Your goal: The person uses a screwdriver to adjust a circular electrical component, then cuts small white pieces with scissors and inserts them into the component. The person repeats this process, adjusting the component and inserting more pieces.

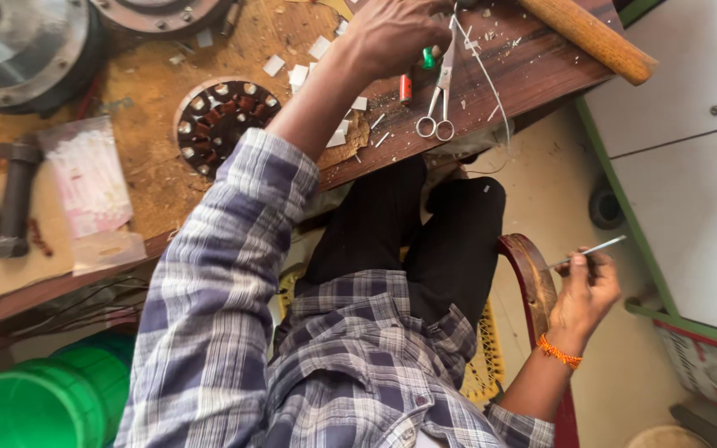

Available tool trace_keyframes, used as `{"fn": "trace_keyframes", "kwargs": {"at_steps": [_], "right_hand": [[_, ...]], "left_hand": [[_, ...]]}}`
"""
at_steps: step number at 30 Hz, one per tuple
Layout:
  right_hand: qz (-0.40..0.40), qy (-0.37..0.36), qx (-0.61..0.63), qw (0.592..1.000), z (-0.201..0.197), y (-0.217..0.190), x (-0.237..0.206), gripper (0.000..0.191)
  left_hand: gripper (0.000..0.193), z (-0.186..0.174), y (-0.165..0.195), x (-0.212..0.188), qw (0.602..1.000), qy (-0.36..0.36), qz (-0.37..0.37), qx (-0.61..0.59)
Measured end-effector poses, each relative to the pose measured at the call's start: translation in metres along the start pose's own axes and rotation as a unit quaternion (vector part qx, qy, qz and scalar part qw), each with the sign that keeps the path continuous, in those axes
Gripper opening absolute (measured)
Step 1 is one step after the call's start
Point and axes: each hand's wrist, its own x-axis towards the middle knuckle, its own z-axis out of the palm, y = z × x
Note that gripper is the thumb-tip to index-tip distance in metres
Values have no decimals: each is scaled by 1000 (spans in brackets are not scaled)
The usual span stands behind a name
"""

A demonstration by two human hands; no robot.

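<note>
- Fingers of your right hand are pressed together, pinching a thin white tube; it sticks out past the fingertips, up and to the right, well off the bench and beside the chair arm.
- Orange thread band sits on that wrist.
- Your left hand is out on the wooden bench, knuckles toward the camera, fingers curled downward; you cannot tell from this view what they close on, if anything.
- Scissors lie just beside that hand, blades pointing up toward the fingers, finger loops nearer the bench edge.
- White wire trails from near the left hand, across the bench, and hangs over the edge.
- Small red piece and green piece lie between the wrist and the scissors.
- Round stator with copper windings rests on the bench left of your forearm, close to the plaid sleeve.
- White paper slips are scattered between the stator and the left hand.
- Wooden handle lies slanted at the right end of the bench, apart from both hands.
- Clear plastic bag of white strips lies far left; green bucket stands below the bench.
</note>
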Motion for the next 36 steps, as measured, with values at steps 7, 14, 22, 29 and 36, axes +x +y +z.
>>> {"fn": "trace_keyframes", "kwargs": {"at_steps": [7, 14, 22, 29, 36], "right_hand": [[-75, 61, 125, 987, 21, -17, -13, 17], [-157, -29, 194, 968, 103, -79, -16, 37], [-174, -123, 170, 962, 174, -111, -27, 41], [-168, -143, 144, 965, 172, -105, -33, 41], [-118, -201, 28, 972, 178, -120, -33, 33]], "left_hand": [[25, -42, 23, -10, 992, 91, 37, -85], [23, -66, 103, -62, 918, 61, -6, -391], [30, -68, 136, -101, 890, 56, -59, -449], [29, -60, 141, -117, 862, 55, -77, -498], [28, -52, 143, -133, 867, 76, -115, -478]]}}
